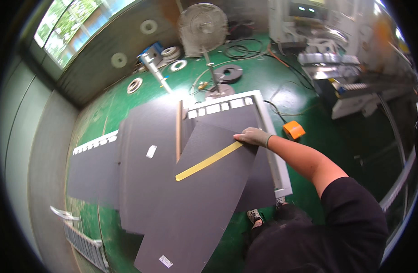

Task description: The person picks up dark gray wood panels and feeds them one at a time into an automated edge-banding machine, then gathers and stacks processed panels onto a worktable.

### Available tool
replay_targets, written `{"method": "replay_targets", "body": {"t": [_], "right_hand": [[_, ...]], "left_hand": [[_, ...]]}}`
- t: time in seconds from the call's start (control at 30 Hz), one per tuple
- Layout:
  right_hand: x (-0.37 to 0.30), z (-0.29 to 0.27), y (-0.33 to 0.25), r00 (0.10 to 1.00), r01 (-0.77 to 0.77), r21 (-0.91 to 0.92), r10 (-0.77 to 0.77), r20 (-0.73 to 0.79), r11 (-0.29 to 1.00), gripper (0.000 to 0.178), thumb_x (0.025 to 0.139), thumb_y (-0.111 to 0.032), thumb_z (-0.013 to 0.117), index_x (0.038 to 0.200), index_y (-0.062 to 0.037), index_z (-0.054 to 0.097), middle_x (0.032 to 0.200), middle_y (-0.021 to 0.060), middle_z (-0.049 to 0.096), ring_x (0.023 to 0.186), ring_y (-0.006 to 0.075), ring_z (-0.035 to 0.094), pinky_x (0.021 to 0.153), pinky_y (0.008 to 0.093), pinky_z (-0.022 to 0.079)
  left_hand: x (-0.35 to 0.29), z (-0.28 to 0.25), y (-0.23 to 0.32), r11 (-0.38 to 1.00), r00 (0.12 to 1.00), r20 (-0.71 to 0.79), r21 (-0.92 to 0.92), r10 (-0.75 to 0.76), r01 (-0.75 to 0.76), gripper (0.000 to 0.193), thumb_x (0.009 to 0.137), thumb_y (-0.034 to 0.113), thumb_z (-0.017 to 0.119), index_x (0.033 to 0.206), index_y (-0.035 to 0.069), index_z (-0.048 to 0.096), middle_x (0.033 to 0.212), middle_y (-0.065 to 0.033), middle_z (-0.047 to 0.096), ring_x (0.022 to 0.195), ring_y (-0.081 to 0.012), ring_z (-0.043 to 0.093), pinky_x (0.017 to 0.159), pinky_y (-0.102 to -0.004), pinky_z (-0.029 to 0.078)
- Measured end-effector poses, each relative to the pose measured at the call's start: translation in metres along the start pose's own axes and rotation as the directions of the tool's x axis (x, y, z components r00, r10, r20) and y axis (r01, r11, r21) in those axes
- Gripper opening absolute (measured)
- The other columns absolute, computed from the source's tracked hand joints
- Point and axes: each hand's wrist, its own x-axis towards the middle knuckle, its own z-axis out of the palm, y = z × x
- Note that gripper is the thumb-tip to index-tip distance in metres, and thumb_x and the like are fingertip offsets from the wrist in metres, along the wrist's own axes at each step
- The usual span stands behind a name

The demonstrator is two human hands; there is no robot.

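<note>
On the sheet's far edge: our gloved right hand (253,136) lies flat, fingers (241,135) together and pressed down on the dark top sheet (195,204); nothing is clamped between them.
Left hand: out of view, so we cannot tell its state.
Sheet position: the top sheet lies tilted across a stack of like dark sheets (145,168), its near corner pointing toward our feet, its far edge over the white frame (275,154).
Yellow strip: a long yellow strip (208,160) runs slantwise on the top sheet, one end touching our fingers.
Step in hand: we judge that we are steadying or sliding the top sheet by its far edge.
Next move calls for: even downward pressure, we think, and a second hand on the sheet, since it is wide and likely to flex.
Beside the sheet: a wooden rod (178,132) stands upright left of our hand.
Beyond the frame: an orange box (294,129) sits on the green floor (127,104); a fan (203,23), rings and cables lie farther off.
In the way: the rod and the frame's raised edge could catch the sheet.
</note>
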Motion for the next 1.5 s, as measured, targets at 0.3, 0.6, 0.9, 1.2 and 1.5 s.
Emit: {"method": "replay_targets", "body": {"t": [0.3,0.6,0.9,1.2,1.5], "right_hand": [[-0.217,-0.015,0.088,0.819,-0.381,0.62,0.561,-0.118,0.686,0.068,0.097,-0.059,0.045,0.097,0.0049,0.068,0.101,0.0203,0.068,0.097,0.0318,0.063,0.087,0.0382,0.046],[-0.459,0.008,0.216,0.485,-0.361,0.866,0.863,-0.144,0.347,0.061,0.098,-0.056,0.049,0.103,0.0019,0.068,0.09,0.0084,0.066,0.084,0.0179,0.062,0.081,0.0343,0.048],[-0.669,0.096,0.255,-0.344,0.025,0.999,0.938,0.043,-0.036,0.078,0.095,-0.067,0.043,0.107,0.0062,0.067,0.11,0.0196,0.068,0.105,0.0268,0.061,0.092,0.0382,0.044],[-0.752,0.145,0.21,-0.563,0.518,0.854,0.771,0.297,0.049,0.083,0.095,-0.067,0.046,0.139,0.0037,0.047,0.137,0.0126,0.054,0.124,0.0255,0.053,0.104,0.0411,0.044],[-0.73,0.235,0.224,-0.764,0.532,0.846,0.439,0.472,0.016,0.088,0.091,-0.072,0.045,0.134,0.0046,0.049,0.133,0.0098,0.052,0.122,0.0218,0.049,0.107,0.0405,0.038]], "left_hand": [[-0.05,0.106,0.073,0.937,0.954,0.077,0.181,0.288,-0.298,0.072,0.103,0.053,0.036,0.128,-0.012,0.054,0.131,-0.0238,0.056,0.112,-0.0363,0.054,0.1,-0.0479,0.043],[-0.132,0.285,0.146,0.794,0.821,0.28,0.231,0.499,-0.562,0.077,0.1,0.057,0.041,0.122,-0.015,0.058,0.122,-0.0262,0.061,0.105,-0.034,0.058,0.094,-0.0475,0.048],[-0.185,0.587,0.172,0.585,0.258,0.809,-0.127,0.528,-0.801,0.058,0.102,0.046,0.043,0.139,0.001,0.048,0.13,-0.0187,0.057,0.112,-0.0305,0.058,0.095,-0.0426,0.047],[-0.406,0.888,0.142,0.332,-0.171,0.891,-0.327,0.421,-0.885,0.053,0.106,0.033,0.033,0.114,-0.011,0.061,0.103,-0.0242,0.069,0.097,-0.0319,0.065,0.086,-0.0397,0.048],[-0.644,1.075,0.126,0.029,-0.364,0.919,-0.372,0.152,-0.928,0.066,0.101,0.054,0.031,0.088,0.001,0.068,0.096,-0.0263,0.066,0.096,-0.0455,0.061,0.083,-0.0512,0.045]]}}
